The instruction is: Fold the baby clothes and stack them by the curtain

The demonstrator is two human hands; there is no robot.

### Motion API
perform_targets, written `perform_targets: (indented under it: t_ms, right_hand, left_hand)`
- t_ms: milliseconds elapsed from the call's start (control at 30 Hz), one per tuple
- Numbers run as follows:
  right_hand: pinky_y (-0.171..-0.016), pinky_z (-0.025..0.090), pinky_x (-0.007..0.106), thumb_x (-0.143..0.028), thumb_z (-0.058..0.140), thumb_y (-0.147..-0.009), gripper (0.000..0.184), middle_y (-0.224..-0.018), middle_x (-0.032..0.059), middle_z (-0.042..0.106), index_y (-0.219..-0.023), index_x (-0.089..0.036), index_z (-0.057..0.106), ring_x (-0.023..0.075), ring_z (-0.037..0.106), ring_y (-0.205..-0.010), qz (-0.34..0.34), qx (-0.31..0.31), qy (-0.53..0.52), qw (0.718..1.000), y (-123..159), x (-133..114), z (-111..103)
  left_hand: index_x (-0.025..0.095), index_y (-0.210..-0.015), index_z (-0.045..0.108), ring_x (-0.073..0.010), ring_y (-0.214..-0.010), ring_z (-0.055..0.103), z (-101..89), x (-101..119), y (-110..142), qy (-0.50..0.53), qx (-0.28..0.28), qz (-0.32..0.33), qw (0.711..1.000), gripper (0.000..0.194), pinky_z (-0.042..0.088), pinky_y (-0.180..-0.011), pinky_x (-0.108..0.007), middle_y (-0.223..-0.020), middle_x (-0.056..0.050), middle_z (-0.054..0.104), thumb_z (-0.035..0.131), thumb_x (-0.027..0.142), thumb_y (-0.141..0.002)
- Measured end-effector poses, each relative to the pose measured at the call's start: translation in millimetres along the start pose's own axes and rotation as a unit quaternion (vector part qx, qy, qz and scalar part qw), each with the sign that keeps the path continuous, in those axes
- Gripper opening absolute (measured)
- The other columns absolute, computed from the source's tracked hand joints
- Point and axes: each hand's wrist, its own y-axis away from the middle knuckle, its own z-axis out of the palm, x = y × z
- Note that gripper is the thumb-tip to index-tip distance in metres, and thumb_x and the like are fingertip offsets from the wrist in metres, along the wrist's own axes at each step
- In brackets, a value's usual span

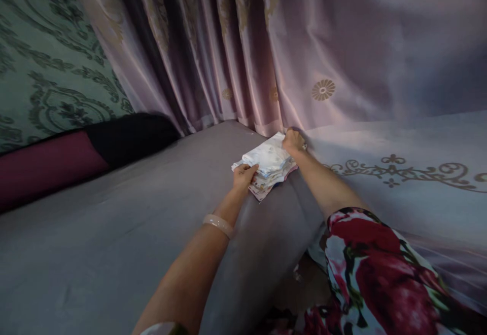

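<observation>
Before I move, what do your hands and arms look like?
Left hand: ungloved, with a pale, glossy bangle above it. Right hand: ungloved. Right sleeve: red and pink blooms, green leaves. Only a scrap of left sleeve shows.

And you're wearing a pale, glossy bangle (218,225), with loose sleeves (375,264) in red and pink florals, green leaves, white patches.

Both arms reach forward from the bottom of the frame; the left arm slants up from the lower left, wrist straight, its hand (245,174) near the centre, thumb and fingers pinched together; the right arm comes in from the lower right, its hand (293,141) slightly higher and further right, fingers curled in.
</observation>
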Motion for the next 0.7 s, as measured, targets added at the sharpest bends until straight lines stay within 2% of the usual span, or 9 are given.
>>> perform_targets:
  t_ms: [67,200,300,400,467,533,633,700]
  right_hand:
    - [-0.091,0.045,0.035,-0.01,0.049,-0.087,0.039,-0.12,0.0203,0.062,-0.125,-0.01,0.059,0.0282,0.057,-0.116,-0.024,0.006,0.022,0.999,3.9,2.3,7.3]
    - [-0.099,0.036,0.04,-0.012,0.043,-0.09,0.037,-0.129,0.0221,0.056,-0.121,-0.008,0.062,0.031,0.045,-0.124,-0.101,0.06,0.068,0.991,11.8,8.0,23.3]
    - [-0.099,0.034,0.04,-0.013,0.037,-0.092,0.039,-0.126,0.0213,0.058,-0.121,-0.008,0.062,0.0302,0.047,-0.121,-0.099,0.057,0.07,0.991,14.7,11.7,30.5]
    - [-0.097,0.035,0.04,-0.016,0.037,-0.093,0.038,-0.123,0.021,0.061,-0.121,-0.008,0.062,0.0303,0.05,-0.117,-0.085,0.037,0.066,0.994,14.7,14.1,29.2]
    - [-0.096,0.036,0.041,-0.017,0.038,-0.093,0.037,-0.122,0.021,0.061,-0.119,-0.009,0.063,0.0312,0.051,-0.117,-0.086,0.019,0.063,0.994,14.1,15.1,24.4]
    - [-0.095,0.037,0.04,-0.018,0.042,-0.093,0.034,-0.12,0.0208,0.063,-0.116,-0.009,0.065,0.0314,0.053,-0.116,-0.086,-0.002,0.057,0.995,13.8,14.9,18.7]
    - [-0.094,0.037,0.038,-0.018,0.046,-0.093,0.029,-0.114,0.0212,0.065,-0.113,-0.009,0.065,0.0305,0.057,-0.112,-0.096,-0.002,0.043,0.994,16.6,9.6,13.2]
    - [-0.094,0.037,0.037,-0.019,0.044,-0.095,0.029,-0.115,0.0206,0.065,-0.114,-0.009,0.064,0.0294,0.058,-0.111,-0.129,0.015,0.031,0.991,21.9,1.5,12.6]
  left_hand:
    - [0.018,-0.055,0.048,-0.0061,-0.037,0.044,-0.6,-2.1,1.4,0.007,-0.001,0.005,1.0,0.032,0.029,-0.042,-0.022,-0.051,0.005,0.054,0.07,0.027,-0.077]
    - [0.018,-0.058,0.049,-0.0061,-0.039,0.045,0.3,-2.5,5.2,0.016,0.001,0.001,1.0,0.029,0.029,-0.043,-0.021,-0.052,0.005,0.053,0.069,0.026,-0.078]
    - [0.017,-0.062,0.053,-0.0063,-0.042,0.048,-2.6,-1.1,11.2,0.019,-0.002,0.001,1.0,0.024,0.031,-0.045,-0.021,-0.054,0.004,0.055,0.068,0.026,-0.079]
    - [0.016,-0.069,0.058,-0.0068,-0.047,0.053,-17.1,-3.2,20.7,0.021,-0.017,-0.003,1.0,0.019,0.035,-0.048,-0.02,-0.062,0.001,0.061,0.067,0.028,-0.079]
    - [0.015,-0.075,0.061,-0.0071,-0.049,0.054,-36.4,-8.5,28.0,0.015,-0.019,-0.001,1.0,0.017,0.037,-0.05,-0.02,-0.068,-0.001,0.065,0.067,0.031,-0.078]
    - [0.015,-0.083,0.062,-0.0078,-0.051,0.055,-64.0,-16.6,35.1,-0.003,-0.009,0.009,1.0,0.021,0.037,-0.05,-0.02,-0.071,-0.002,0.066,0.069,0.034,-0.076]
    - [0.016,-0.088,0.062,-0.0092,-0.053,0.056,-117.1,-31.1,43.7,-0.058,0.018,0.024,0.998,0.028,0.039,-0.052,-0.021,-0.072,-0.003,0.066,0.069,0.038,-0.073]
    - [0.016,-0.09,0.061,-0.0113,-0.056,0.057,-155.6,-40.2,48.2,-0.111,0.055,0.041,0.991,0.031,0.041,-0.053,-0.022,-0.073,-0.004,0.065,0.065,0.042,-0.074]
